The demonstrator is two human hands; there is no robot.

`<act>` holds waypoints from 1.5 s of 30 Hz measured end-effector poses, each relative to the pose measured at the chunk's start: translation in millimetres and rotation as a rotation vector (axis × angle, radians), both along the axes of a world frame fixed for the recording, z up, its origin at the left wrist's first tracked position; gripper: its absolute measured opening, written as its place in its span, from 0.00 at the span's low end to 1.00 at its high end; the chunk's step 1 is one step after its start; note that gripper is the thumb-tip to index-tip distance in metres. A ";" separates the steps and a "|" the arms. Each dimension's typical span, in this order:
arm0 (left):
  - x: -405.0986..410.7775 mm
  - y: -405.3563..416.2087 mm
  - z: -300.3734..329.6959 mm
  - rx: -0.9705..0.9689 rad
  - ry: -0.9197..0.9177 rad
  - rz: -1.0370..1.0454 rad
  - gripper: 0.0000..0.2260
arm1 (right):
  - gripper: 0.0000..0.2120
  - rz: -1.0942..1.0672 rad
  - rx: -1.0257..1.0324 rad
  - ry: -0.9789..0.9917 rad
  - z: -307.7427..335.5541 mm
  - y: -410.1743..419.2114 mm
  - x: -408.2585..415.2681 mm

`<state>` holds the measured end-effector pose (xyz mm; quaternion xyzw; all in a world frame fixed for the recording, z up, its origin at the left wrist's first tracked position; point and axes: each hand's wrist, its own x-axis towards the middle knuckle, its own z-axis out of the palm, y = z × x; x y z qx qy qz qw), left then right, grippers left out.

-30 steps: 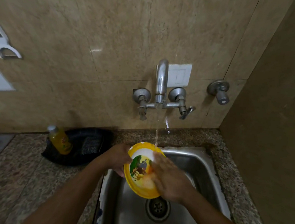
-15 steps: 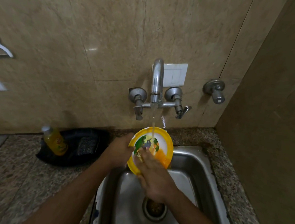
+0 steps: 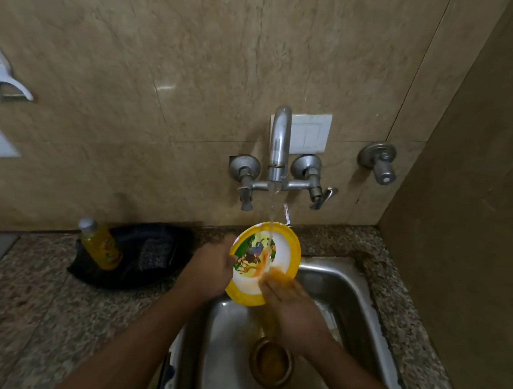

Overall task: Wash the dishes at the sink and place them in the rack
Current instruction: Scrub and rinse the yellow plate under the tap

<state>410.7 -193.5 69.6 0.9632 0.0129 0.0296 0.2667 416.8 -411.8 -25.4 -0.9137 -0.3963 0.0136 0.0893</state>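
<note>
A yellow-rimmed plate (image 3: 281,251) with a cartoon picture is tilted up over the steel sink (image 3: 342,296), under the running stream from the wall tap (image 3: 279,147). My left hand (image 3: 211,267) grips the plate's left rim from behind. The flat fingers of my right hand (image 3: 289,304) rub the lower right of the plate's face, where an orange smear shows. Orange water runs down toward the drain (image 3: 271,362). No rack is in view.
A yellow bottle of dish liquid (image 3: 101,243) leans in a black tray (image 3: 157,272) with a scrub pad (image 3: 155,252) on the granite counter (image 3: 31,305), left of the sink. A second valve (image 3: 379,161) sticks out of the wall at right. A side wall closes off the right.
The plate rose from low in the sink up under the stream. My right hand slid down across its face to the lower right. Orange water now collects at the drain.
</note>
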 end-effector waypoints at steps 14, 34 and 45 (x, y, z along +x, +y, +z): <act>4.5 -6.5 -7.8 -0.240 -0.015 0.163 0.11 | 0.21 -0.040 0.181 -0.259 -7.9 22.9 -10.1; 27.8 -51.9 -19.7 -1.166 0.075 0.347 0.14 | 0.38 -0.115 0.277 0.069 27.2 45.1 -0.1; 31.8 -50.9 -28.2 -1.289 0.141 0.362 0.14 | 0.40 -0.087 0.187 0.097 36.8 42.5 -1.8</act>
